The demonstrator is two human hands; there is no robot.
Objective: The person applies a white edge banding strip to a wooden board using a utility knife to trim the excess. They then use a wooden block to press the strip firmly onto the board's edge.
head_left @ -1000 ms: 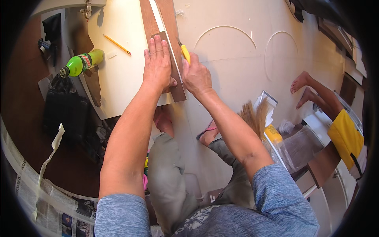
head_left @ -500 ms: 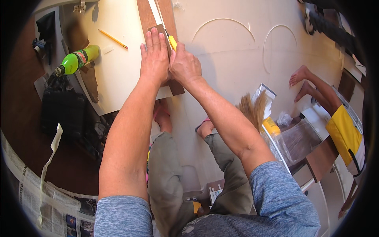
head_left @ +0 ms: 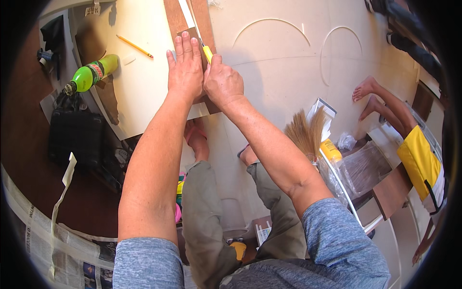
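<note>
My left hand lies flat, fingers stretched out, on a dark brown strip laid over a reddish-brown wooden board. My right hand grips a yellow-handled cutting knife right beside my left fingers, its blade along the dark strip's edge, next to a narrow white strip. The board rests on a cream panel, on which lie a yellow pencil and a small pale piece. A green plastic bottle lies at the left.
A straw broom, white dustpan and plastic-wrapped items sit at lower right. Another person's bare legs and dark-trousered legs are at the right. A black case and newspapers are at left.
My right hand with the knife has moved left and up against my left hand, which has shifted slightly up and left. Dark-trousered legs have come farther into view at upper right.
</note>
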